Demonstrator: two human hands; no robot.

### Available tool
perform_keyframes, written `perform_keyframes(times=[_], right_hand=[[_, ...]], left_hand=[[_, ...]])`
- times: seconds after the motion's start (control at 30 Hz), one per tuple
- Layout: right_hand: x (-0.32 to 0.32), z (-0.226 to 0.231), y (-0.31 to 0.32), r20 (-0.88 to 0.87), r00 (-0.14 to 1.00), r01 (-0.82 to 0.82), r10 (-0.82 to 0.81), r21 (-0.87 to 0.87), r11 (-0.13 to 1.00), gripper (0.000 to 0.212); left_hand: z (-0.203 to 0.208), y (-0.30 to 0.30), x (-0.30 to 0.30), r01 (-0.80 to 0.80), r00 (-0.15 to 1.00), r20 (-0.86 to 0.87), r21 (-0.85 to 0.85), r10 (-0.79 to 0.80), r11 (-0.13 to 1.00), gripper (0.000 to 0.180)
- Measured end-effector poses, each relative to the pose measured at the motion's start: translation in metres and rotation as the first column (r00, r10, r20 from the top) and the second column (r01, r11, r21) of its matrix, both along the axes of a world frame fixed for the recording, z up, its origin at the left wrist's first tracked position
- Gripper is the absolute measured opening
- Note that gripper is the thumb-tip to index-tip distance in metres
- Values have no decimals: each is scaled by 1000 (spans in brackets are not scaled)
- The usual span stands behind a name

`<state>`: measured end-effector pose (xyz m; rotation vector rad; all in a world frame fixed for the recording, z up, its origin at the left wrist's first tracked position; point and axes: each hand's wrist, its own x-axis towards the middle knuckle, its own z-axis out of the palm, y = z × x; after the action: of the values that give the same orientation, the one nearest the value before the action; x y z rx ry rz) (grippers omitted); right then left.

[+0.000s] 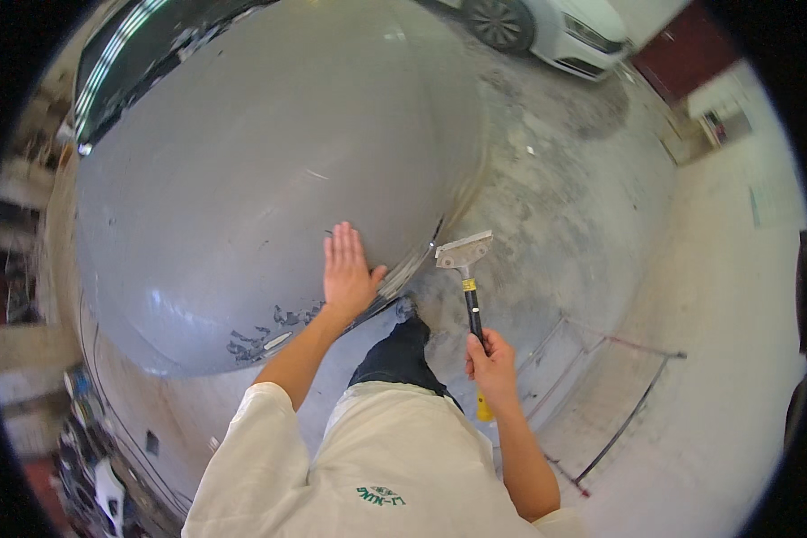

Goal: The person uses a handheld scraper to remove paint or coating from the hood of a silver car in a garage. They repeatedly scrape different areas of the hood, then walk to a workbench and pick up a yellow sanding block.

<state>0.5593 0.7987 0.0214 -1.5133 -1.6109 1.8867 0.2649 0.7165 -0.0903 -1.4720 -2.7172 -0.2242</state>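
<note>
My left hand lies flat on the grey car hood, fingers stretched out and together, close to the hood's front edge. Beneath my forearm, dark patches of chipped or peeled coating mark that edge. My right hand is wrapped round the black and yellow handle of a scraper, held off to the right of the car. The scraper's wide metal head points up and away from me, apart from the hood. A few pale scratch-like marks show on the hood's surface.
A white car stands at the far right. A metal frame stand is on the floor to my right, near the pale wall. Assorted parts lie at the lower left, beside a cable on the floor.
</note>
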Motion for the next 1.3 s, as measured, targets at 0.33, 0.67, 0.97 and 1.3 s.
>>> perform_keyframes(times=[0.33, 0.67, 0.97, 1.3], right_hand=[[-86, 26, 121, -22, 878, -477, 478, -97, 873, 21], [-169, 4, 171, -144, 642, -767, 753, -125, 630, 25], [-191, 21, 230, 21, 309, -950, 951, 57, 307, 60], [-177, -5, 224, 84, 290, -950, 953, 145, 277, 58]], left_hand=[[28, -4, -20, -254, 961, 127, 56, 245, 966, 84], [12, 42, 31, -600, 797, 132, 71, 589, 796, 89], [31, 47, 53, -768, 618, 186, 352, 764, 535, 68], [44, 126, 66, -446, 893, 344, 581, 291, 681, 60]])
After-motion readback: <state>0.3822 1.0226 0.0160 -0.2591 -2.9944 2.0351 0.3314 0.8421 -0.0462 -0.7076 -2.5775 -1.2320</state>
